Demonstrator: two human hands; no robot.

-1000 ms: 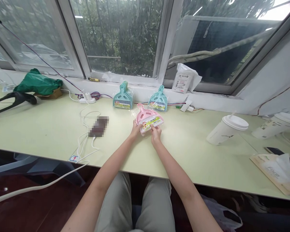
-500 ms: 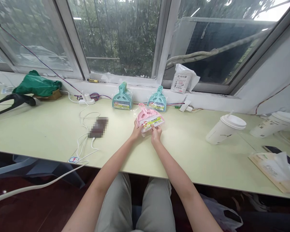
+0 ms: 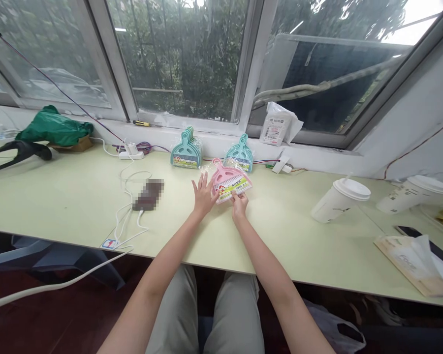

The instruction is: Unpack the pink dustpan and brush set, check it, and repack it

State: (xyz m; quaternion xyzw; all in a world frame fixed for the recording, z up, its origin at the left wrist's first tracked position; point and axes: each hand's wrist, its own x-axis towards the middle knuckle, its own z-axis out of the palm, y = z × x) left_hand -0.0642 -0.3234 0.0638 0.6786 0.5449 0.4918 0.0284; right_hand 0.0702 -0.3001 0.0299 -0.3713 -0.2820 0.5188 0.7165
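A pink mini dustpan set in clear wrap [image 3: 229, 178] lies tilted on the pale green table [image 3: 74, 196]. My right hand [image 3: 239, 204] pinches its near edge by the label. To the pack's left, my left hand [image 3: 203, 194] has its fingers spread, fingertips beside or just touching the wrap. Behind, against the sill, stand a left stack of teal dustpan sets [image 3: 186, 150] and a right stack of teal dustpan sets [image 3: 239, 154].
A blurred dark device [image 3: 148, 193] with white cables [image 3: 127, 216] lies to the left. A power strip [image 3: 132, 153] and green bag [image 3: 53, 128] sit farther back. Two lidded cups [image 3: 338, 199] [image 3: 413, 192], a tissue pack [image 3: 421, 260] and a phone are at right.
My left hand has let go of the pink pack and spread its fingers beside it. My right hand keeps its pinch. The view has shifted slightly.
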